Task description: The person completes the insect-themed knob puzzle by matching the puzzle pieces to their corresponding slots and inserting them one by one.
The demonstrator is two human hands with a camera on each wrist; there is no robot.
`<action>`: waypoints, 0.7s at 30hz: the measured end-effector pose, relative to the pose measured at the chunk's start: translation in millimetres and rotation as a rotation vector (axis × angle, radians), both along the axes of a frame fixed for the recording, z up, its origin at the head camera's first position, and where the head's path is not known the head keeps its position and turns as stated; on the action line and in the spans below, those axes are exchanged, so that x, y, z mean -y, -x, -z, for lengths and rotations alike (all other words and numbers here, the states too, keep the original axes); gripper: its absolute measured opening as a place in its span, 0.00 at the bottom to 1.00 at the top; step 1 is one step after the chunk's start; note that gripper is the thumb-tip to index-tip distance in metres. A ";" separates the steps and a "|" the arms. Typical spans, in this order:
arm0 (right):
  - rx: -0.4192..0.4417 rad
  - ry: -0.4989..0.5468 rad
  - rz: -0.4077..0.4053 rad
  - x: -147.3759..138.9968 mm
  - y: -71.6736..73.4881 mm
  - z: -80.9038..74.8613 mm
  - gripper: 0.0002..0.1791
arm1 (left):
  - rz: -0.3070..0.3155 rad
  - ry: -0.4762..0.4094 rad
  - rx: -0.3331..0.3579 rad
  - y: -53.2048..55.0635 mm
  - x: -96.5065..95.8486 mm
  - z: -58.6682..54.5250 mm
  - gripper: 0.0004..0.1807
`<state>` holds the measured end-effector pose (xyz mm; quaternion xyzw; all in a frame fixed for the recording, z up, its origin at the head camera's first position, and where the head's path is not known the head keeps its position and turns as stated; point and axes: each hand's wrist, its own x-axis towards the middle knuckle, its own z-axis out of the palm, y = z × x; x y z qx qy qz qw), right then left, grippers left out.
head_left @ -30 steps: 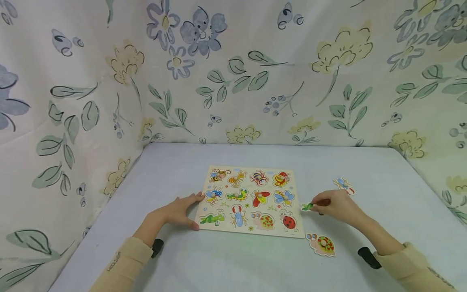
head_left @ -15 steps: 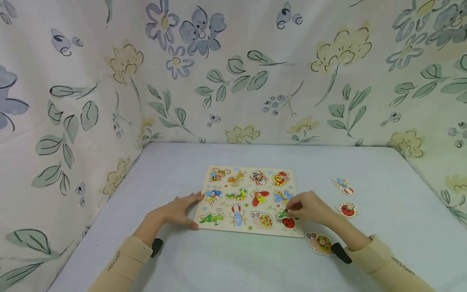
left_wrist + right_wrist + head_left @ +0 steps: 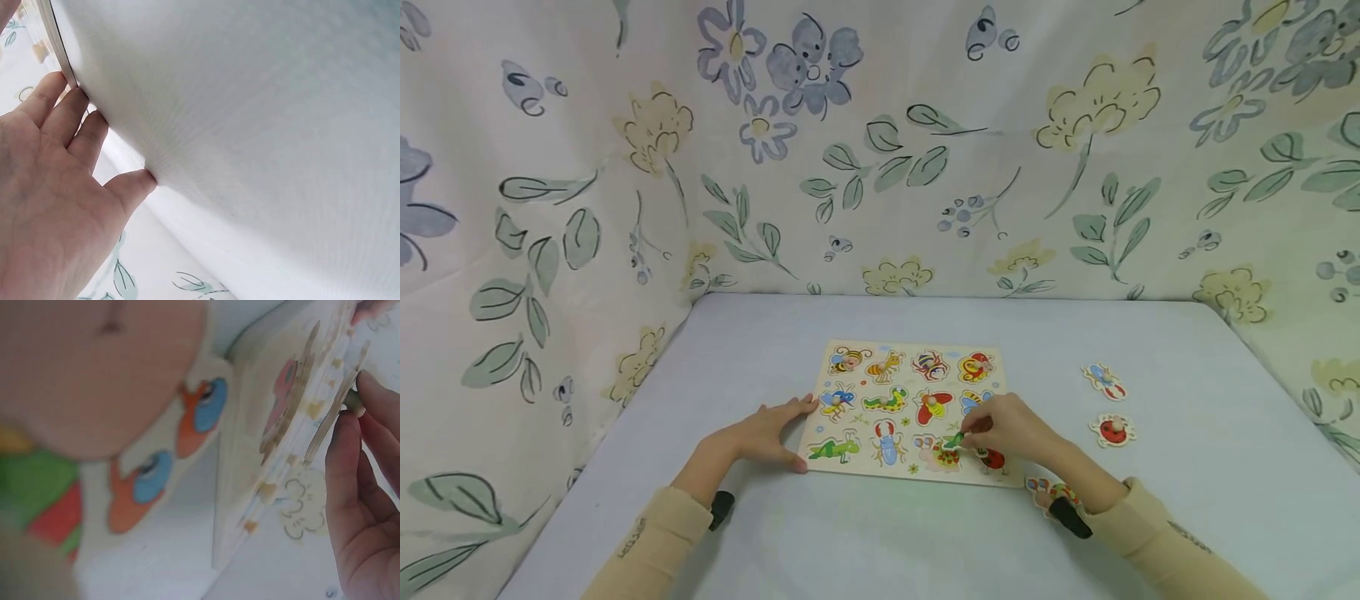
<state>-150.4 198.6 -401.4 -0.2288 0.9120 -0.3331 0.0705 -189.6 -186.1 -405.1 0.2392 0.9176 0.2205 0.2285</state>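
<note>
A wooden insect puzzle board [image 3: 880, 476] lies flat on the table. My left hand [image 3: 766, 433] rests at its left edge, fingers spread and touching it; the left wrist view shows those fingertips [image 3: 94, 122] against the edge. With thumb and fingers my right hand [image 3: 1009, 427] pinches a green grasshopper piece [image 3: 952, 442] above the board's bottom row, over the snail picture. In the right wrist view the piece [image 3: 325, 428] appears edge-on, held by its small green knob [image 3: 355, 404] and apart from the board. Bottom-row pictures show no knobs; the upper rows hold knobbed pieces.
A ladybug piece [image 3: 1113, 430] and a blue stag beetle piece [image 3: 1104, 381] lie on the table right of the board. A snail piece [image 3: 1039, 490] sits by the board's lower right corner, partly covered by my right wrist's black device [image 3: 1070, 518]. Floral cloth [image 3: 880, 242] hangs behind.
My right hand has carried the grasshopper piece leftward from the table right of the board to above its bottom row, uncovering the ladybug piece. My left hand has stayed put.
</note>
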 end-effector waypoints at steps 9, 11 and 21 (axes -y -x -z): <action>0.013 0.023 -0.014 20.4 4.9 -3.1 0.03 | 0.001 0.003 0.007 2.0 1.3 1.9 0.54; 0.017 0.037 -0.015 26.0 6.3 -5.3 0.03 | 0.000 0.005 0.011 2.4 1.3 1.9 0.54; 0.026 0.069 -0.085 58.0 13.7 -11.3 0.03 | 0.006 0.008 0.009 4.1 1.5 2.5 0.54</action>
